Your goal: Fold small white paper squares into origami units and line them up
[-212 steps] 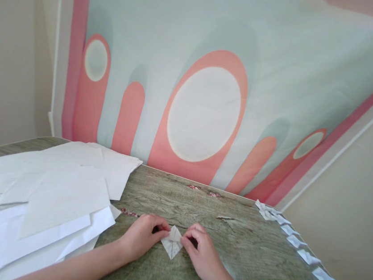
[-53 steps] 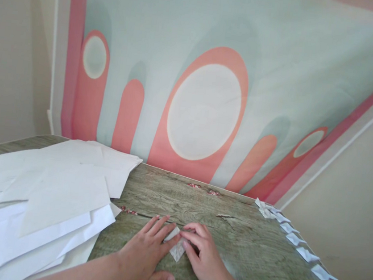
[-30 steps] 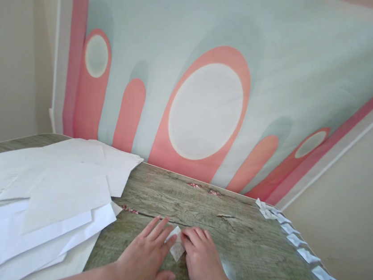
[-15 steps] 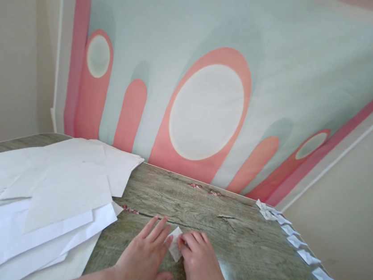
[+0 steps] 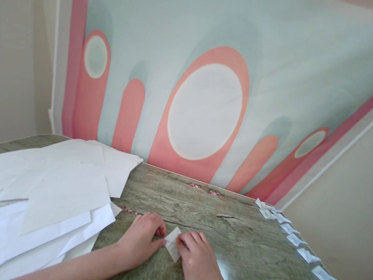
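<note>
A small diamond-shaped piece of folded white paper lies on the wooden table between my hands, with a crease across its middle. My left hand is closed, thumb and index finger pinching the paper's left corner. At the right corner, the curled fingers of my right hand grip the paper and cover that edge. Its top and bottom points stay visible.
Loose white sheets overlap in a wide pile on the left. Several small folded paper pieces line the table's right edge. The wood-grain table meets a wall with a printed hanging behind.
My left hand has gone from spread flat beside the paper to pinching its left corner, its forearm now lower and more slanted. My right hand has stayed at the right corner.
</note>
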{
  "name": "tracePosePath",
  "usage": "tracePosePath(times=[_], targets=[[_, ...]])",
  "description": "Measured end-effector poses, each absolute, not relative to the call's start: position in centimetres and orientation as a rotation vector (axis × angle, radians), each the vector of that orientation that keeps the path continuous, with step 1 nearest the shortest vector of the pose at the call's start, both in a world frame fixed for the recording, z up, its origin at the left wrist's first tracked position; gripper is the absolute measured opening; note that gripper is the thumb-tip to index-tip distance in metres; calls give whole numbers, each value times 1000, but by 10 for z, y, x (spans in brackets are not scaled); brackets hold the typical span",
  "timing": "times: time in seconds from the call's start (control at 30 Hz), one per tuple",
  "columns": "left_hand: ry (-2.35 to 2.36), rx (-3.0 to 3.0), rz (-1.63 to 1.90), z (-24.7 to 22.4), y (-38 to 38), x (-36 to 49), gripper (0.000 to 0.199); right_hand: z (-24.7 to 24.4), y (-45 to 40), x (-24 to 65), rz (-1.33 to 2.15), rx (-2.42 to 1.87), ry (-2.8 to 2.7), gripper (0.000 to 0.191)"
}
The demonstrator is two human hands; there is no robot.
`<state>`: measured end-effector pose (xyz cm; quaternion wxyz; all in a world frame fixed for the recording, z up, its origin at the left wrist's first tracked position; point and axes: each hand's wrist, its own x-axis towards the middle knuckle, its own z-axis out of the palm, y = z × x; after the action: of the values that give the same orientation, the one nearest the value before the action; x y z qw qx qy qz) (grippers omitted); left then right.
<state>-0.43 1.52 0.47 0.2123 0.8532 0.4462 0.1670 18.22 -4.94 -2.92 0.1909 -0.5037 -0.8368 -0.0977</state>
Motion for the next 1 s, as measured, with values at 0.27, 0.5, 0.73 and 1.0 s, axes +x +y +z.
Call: tracePosePath(times=[0.27, 0.5, 0.73, 1.0], targets=[[1255, 2375, 437, 3, 19, -4, 8, -27, -50, 181, -283, -1439, -2364, 13], [1270, 2417, 345, 9, 22, -4, 11, -30, -50, 178, -312, -1481, -2371, 13], [1248, 2455, 201, 17, 26, 1, 12, -32, -50, 175, -364, -1476, -2361, 9], [1136, 2508, 165, 22, 30, -6, 16, -35, -51, 175, -351, -1505, -2368, 12]])
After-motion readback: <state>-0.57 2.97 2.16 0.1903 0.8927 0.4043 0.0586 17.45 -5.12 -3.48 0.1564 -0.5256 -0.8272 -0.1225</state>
